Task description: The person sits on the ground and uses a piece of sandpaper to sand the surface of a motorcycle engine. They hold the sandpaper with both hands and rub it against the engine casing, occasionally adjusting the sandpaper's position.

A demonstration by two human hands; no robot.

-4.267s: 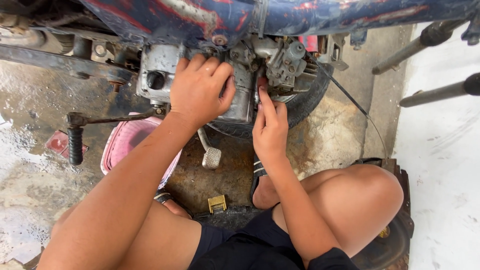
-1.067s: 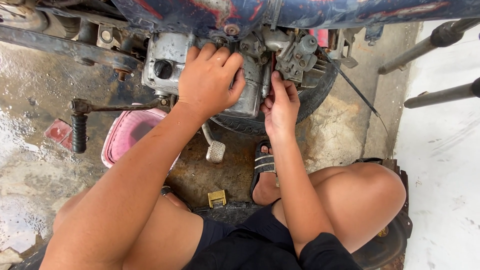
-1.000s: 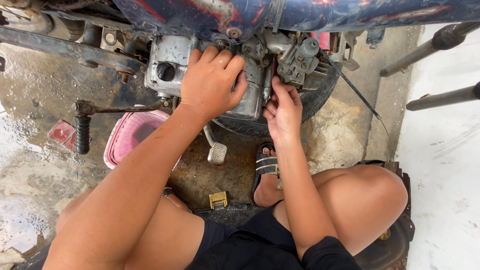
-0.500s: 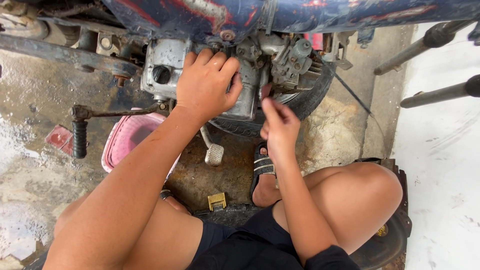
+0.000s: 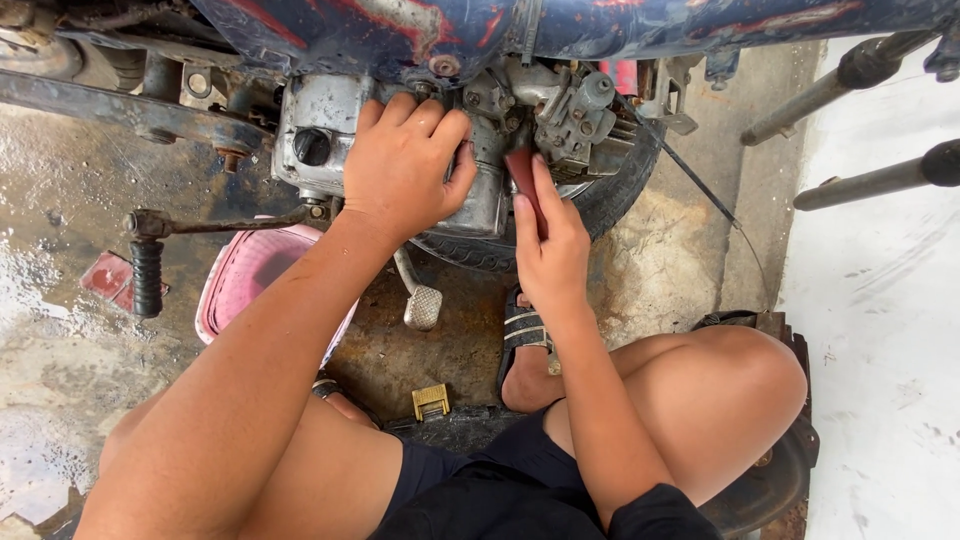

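Note:
A motorcycle's grey metal engine case point(image 5: 318, 140) hangs under a blue, rust-marked frame point(image 5: 420, 25) at the top of the head view. My left hand point(image 5: 405, 165) lies flat over the engine's side cover, fingers spread and pressing on it. My right hand point(image 5: 550, 245) is just to the right, wrapped around a dark red tool handle point(image 5: 522, 175) that points up into the engine beside the carburettor point(image 5: 575, 115). The tool's tip is hidden among the parts.
A pink plastic basket point(image 5: 250, 270) sits on the wet concrete under my left forearm. A kick-start lever point(image 5: 148, 275) sticks out at left, a brake pedal point(image 5: 422, 305) hangs below the engine, and a tyre point(image 5: 610, 200) lies behind. My knees and sandalled foot point(image 5: 525, 350) fill the foreground.
My right hand has lifted back up to the engine with the red handle after dropping slightly half a second ago. My left hand stays on the cover.

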